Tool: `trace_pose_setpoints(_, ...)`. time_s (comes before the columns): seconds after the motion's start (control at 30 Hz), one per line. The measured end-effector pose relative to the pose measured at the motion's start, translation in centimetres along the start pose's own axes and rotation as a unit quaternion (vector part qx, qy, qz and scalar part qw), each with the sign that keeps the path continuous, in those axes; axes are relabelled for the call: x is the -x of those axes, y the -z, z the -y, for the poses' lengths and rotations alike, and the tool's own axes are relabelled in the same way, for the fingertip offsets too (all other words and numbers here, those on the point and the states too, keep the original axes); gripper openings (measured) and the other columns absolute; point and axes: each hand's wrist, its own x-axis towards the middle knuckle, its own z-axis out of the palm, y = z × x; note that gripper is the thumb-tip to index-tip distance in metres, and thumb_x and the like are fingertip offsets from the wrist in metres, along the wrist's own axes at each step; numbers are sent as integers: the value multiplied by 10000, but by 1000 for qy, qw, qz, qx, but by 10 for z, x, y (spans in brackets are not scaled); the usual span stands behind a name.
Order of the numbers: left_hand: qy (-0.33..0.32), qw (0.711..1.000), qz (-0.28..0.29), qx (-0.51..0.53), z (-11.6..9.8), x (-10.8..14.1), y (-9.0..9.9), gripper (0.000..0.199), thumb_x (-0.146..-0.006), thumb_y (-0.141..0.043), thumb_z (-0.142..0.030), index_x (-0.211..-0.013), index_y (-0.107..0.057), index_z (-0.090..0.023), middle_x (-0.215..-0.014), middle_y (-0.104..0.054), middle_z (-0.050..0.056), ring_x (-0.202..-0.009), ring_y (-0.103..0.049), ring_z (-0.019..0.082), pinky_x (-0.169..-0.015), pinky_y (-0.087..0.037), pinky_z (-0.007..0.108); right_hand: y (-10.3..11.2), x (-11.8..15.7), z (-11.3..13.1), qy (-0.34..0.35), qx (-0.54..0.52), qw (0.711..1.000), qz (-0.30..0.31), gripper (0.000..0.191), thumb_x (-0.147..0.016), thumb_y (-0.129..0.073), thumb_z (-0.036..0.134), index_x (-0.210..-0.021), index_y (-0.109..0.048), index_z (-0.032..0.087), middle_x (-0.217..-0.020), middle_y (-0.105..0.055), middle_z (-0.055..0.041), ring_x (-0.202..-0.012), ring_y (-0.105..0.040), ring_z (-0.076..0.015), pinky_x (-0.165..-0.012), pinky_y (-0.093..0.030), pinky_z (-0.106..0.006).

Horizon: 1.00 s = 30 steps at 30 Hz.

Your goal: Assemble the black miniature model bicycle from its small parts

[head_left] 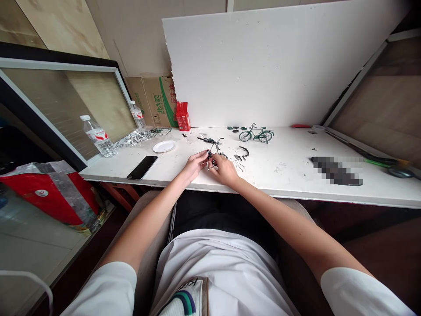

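Near the table's front edge, my left hand [194, 166] and my right hand [225, 170] meet with their fingertips on a small dark part [209, 155]. Both hands are closed around it, and the fingers hide much of its shape. Just behind them lies a dark, partly built model bicycle [215, 142] with thin bars. To its right are a curved black piece [245, 152] and thin loose bits. A green model bicycle [256, 134] stands upright farther back, beside several small dark green pieces [233, 128].
A black phone [142, 167], a white plate [165, 146], two water bottles [99, 138] and clear wrapping [134, 138] are on the left. A red box [183, 116] stands behind. A blurred dark object [337, 171] lies on the right. White board [256, 66] rises at the back.
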Motion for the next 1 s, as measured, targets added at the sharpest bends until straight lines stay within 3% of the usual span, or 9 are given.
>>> trace_pose_setpoints(0.47,-11,998,-59,24,2,2,-2,373,-796,-892,-155,-1148,-771,-129,-963,-725,54,-825,-650,127,-779,-521,268,-2,3,-4,10,38,999,-35,299,-1064,-525,408,-1142,-731,206,-942,-729,-81,-741,-601,-185,-655,-351,-284)
trace_pose_setpoints(0.7,-10,996,-81,24,1,4,-5,476,-808,-875,-145,-1258,-723,-141,-941,-697,31,-827,-653,121,-814,-525,275,1,3,1,0,22,999,-28,280,-1039,-535,390,-1110,-728,201,-953,-734,-77,-773,-625,-188,-664,-361,-278)
trace_pose_setpoints(1.0,-3,995,-97,29,-1,3,-6,480,-779,-884,-131,-1211,-677,-154,-877,-675,4,-751,-660,122,-742,-518,272,4,2,5,-5,30,1000,-3,299,-1044,-536,413,-1151,-712,198,-952,-723,-85,-780,-619,-201,-677,-364,-279)
